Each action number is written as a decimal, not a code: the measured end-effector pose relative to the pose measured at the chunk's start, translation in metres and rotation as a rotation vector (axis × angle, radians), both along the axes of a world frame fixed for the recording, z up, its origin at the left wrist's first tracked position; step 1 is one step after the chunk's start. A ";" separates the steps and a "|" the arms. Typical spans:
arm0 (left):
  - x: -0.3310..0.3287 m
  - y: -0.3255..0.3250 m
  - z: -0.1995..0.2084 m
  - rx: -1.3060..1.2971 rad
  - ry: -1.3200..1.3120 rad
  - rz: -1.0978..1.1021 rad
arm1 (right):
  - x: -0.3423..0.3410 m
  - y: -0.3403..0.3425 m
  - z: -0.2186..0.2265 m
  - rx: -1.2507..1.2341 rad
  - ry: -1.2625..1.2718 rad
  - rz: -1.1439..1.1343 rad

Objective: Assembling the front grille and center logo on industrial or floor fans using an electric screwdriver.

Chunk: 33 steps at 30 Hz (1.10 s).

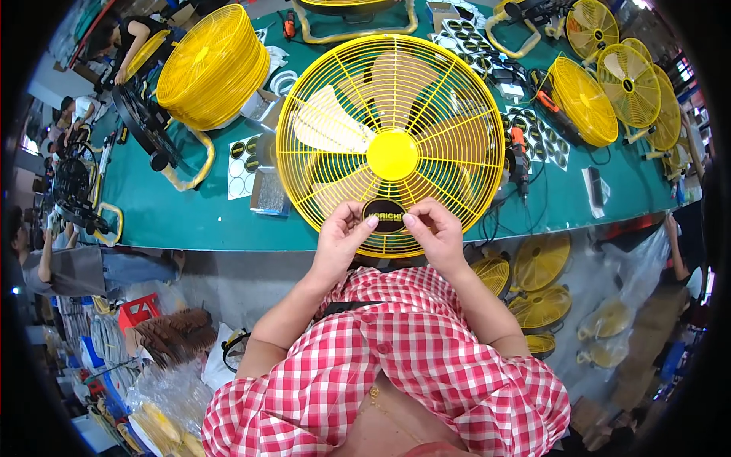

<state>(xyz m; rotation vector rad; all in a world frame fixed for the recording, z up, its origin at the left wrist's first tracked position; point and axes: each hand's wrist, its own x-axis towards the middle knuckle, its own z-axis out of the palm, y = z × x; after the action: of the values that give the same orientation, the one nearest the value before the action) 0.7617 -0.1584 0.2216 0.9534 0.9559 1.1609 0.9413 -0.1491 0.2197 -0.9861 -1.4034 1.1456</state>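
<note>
Between my two hands is a round black sticker with yellow lettering. My left hand pinches its left edge between thumb and fingers, and my right hand pinches the right edge. The sticker is over the lower part of a yellow wire fan grille; whether it touches the wires I cannot tell. A plain yellow disc forms the grille's centre, and pale fan blades show behind the wires. The fan lies on a green table in front of me.
A stack of yellow grilles stands left. Beside the fan are a box of small parts, sticker sheets and an orange power screwdriver. Finished-looking yellow fans crowd the right. A person stands at the left.
</note>
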 end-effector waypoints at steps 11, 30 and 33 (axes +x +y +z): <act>0.000 0.021 0.004 0.019 0.086 0.049 | 0.007 0.013 0.001 -0.252 0.224 -0.028; 0.015 0.085 -0.021 0.195 0.532 0.324 | -0.011 0.073 0.002 -0.215 -0.037 -0.323; 0.014 0.085 -0.021 0.192 0.526 0.331 | -0.011 0.074 -0.001 -0.220 -0.043 -0.324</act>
<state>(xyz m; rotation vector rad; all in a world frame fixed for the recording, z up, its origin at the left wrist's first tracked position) 0.7761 -0.0730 0.2007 1.3283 1.4852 1.3220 0.9299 -0.0751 0.2192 -1.3463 -1.1142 1.0525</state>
